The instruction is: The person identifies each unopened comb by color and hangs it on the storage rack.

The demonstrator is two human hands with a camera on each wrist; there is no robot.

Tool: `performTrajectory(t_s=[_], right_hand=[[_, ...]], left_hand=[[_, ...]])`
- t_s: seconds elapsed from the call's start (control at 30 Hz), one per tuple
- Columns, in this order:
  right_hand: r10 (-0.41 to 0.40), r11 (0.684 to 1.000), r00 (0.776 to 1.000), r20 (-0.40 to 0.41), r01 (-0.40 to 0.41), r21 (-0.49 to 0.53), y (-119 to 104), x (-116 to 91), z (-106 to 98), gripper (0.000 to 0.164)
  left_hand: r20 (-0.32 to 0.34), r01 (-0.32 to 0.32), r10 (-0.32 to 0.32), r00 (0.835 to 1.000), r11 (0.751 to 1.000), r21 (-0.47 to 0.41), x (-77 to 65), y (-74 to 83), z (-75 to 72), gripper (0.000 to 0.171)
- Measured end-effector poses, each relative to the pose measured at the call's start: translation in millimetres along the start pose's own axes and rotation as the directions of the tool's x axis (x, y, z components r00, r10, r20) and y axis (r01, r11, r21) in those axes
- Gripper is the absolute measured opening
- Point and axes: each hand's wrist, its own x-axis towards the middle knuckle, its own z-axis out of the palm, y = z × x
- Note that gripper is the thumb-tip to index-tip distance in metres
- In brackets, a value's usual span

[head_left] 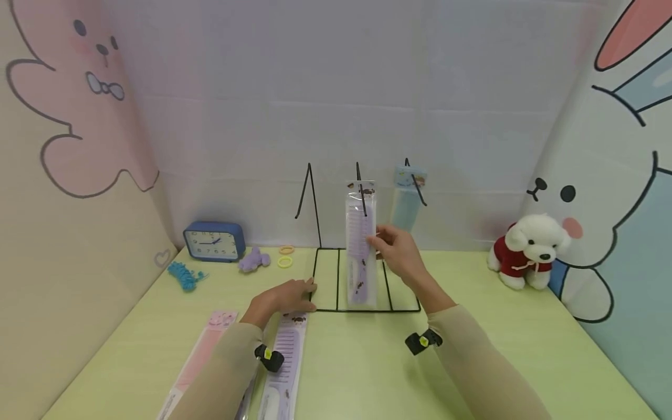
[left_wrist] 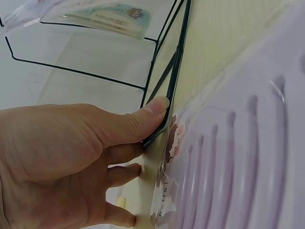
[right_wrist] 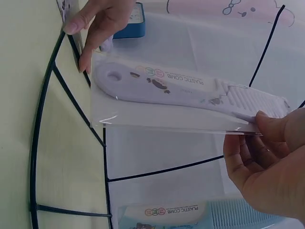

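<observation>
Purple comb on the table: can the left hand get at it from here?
Probably yes: the left hand is close to the far end of that purple comb, and nothing seems between them; the hand likely must release the rack first.

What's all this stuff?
table: one, green, below
rack: one, black, centre
purple combs: two, purple, rack and table
blue comb: one, blue, rack's right
packet: one, pink, front left
clock: one, blue, left
string: one, blue, left
toy: one, purple, near clock
rings: two, orange, yellow, near toy
toy dog: one, white, right
wall: one, white, back
cartoons: two, pink, white, sides
cameras: two, black, wrists
sleeves: two, beige, arms
left hand: one, gripping rack
right hand: one, pinching purple comb
</observation>
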Motion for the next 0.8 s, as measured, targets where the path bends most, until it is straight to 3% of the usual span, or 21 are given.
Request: performTrajectory(t_s=[0.43, 0.8], right_hand=[[0.077, 0.995, 0.997, -0.013, -0.076, 0.065, 8, 46, 5, 0.024], [0.115, 0.990, 0.993, 0.004, -0.115, 0.080, 10, 62, 4, 0.028]], left_hand=[[-0.002, 0.027, -0.027, 1.000, 1.000, -0.010, 1.6, -3.9, 3.9, 0.063], [0.000, 0.016, -0.016, 1.000, 1.000, 0.004, 1.1, -0.3, 1.7, 0.063]])
